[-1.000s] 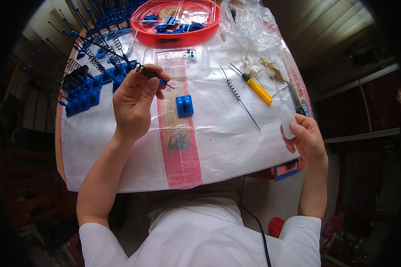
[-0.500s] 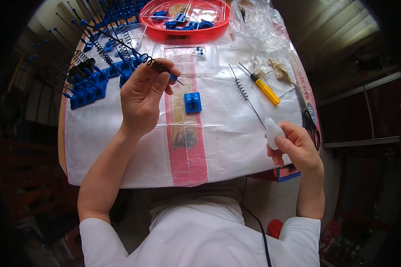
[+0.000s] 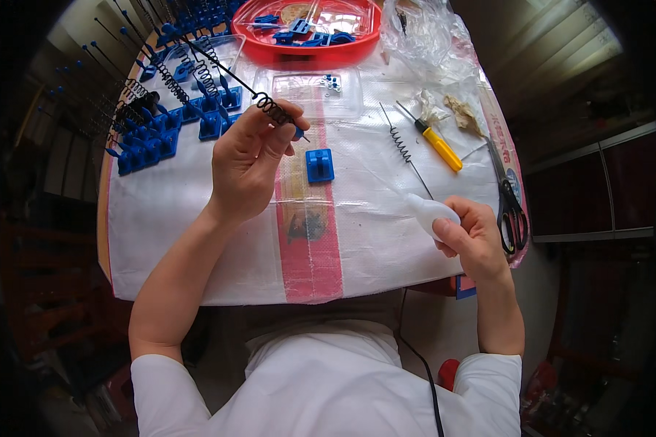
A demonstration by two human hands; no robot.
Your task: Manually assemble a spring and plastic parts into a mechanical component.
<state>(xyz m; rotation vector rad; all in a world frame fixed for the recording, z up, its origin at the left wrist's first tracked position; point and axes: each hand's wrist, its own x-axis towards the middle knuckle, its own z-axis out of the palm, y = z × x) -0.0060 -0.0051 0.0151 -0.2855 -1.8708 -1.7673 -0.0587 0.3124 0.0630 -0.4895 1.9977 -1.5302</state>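
Note:
My left hand (image 3: pixel 251 164) pinches a black spring rod (image 3: pixel 233 76) near its lower end. The rod slants up to the left, with a blue tip at the top, a coil by my fingers and a blue piece just above its bare wire end. In my right hand (image 3: pixel 474 233) is a white squeeze bottle (image 3: pixel 430 215), its thin nozzle pointing up and left. A square blue base (image 3: pixel 319 166) lies between my hands, touched by neither. Beyond the bottle rests a loose spring wire (image 3: pixel 401 146).
Several blue bases (image 3: pixel 149 142) with spring rods crowd the left side. At the back stand a red tray (image 3: pixel 306 54) of blue parts and a clear plastic box (image 3: pixel 350 102) with small beads. A yellow screwdriver (image 3: pixel 442 149), scissors (image 3: pixel 514 218) and a crumpled plastic bag (image 3: pixel 430 36) lie right.
The bottle in my right hand has tipped over, its nozzle now toward the left, and has shifted left. My left hand has moved slightly right with the spring rod.

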